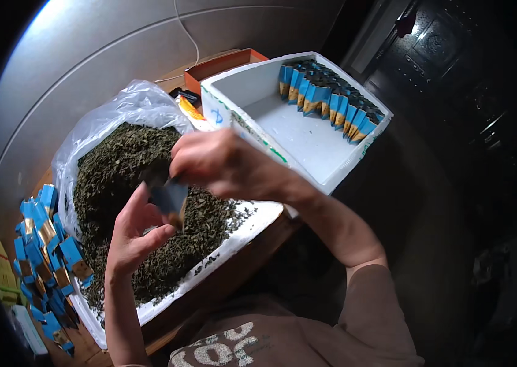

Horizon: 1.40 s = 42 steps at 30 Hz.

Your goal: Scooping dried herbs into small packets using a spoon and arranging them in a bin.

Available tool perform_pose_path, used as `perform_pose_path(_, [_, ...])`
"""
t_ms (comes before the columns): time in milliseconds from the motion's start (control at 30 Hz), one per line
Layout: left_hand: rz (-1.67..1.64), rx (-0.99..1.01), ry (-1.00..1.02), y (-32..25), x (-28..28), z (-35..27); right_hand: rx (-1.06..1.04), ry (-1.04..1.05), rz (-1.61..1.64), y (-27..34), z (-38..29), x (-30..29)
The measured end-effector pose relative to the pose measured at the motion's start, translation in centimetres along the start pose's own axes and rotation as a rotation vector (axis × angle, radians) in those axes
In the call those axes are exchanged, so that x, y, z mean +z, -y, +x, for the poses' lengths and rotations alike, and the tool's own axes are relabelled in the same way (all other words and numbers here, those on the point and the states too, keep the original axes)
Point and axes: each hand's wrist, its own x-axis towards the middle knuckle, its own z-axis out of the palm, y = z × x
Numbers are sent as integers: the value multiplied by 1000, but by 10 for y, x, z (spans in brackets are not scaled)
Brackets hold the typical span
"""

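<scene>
My left hand (137, 231) holds a small blue and tan paper packet (170, 202) between thumb and fingers, its mouth facing up. Just above the packet, my right hand (210, 160) has its fingers curled; something dark, blurred, shows at the fingertips, and whether it is leaf or the packet's edge I cannot tell. Beneath both hands, dried dark green leaves (121, 169) are heaped on a white foam tray (162, 307) with a clear plastic bag (139, 98) behind them. Similar packets (318, 98) stand in rows in a white foam box (263, 101) at the upper right.
More blue and tan packets (40, 229) lie piled left of the tray. An orange box (222, 69) and a yellow-orange wrapper (189, 110) are behind it. Yellow-green packs (1, 270) are at the far left. A wall with a white cable (189, 36) borders the wooden table (254, 257).
</scene>
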Motion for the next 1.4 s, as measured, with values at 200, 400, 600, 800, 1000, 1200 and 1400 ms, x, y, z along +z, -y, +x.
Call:
perform_pose_path(200, [91, -36, -20, -10, -6, 2, 455, -318, -341, -11, -38, -133])
perform_pose_path(400, [113, -57, -161, 0, -46, -22, 802, -400, -829, -113, -128, -216])
perform_pose_path(600, [178, -91, -368, 11, -81, -51, 884, -380, -996, -189, -166, -223])
perform_pose_path(800, [153, -125, -414, 20, -81, -56, 994, -341, -1030, -208, -170, -224])
perform_pose_path(1000, [149, -149, -408, 24, -81, -53, 1010, -183, -1187, -206, -161, -214])
perform_pose_path(1200, [151, -167, -419, 27, -80, -55, 932, 24, -1441, -187, -144, -203])
perform_pose_path(1400, [122, -162, -442, 31, -79, -58, 915, 98, -1396, -188, -136, -197])
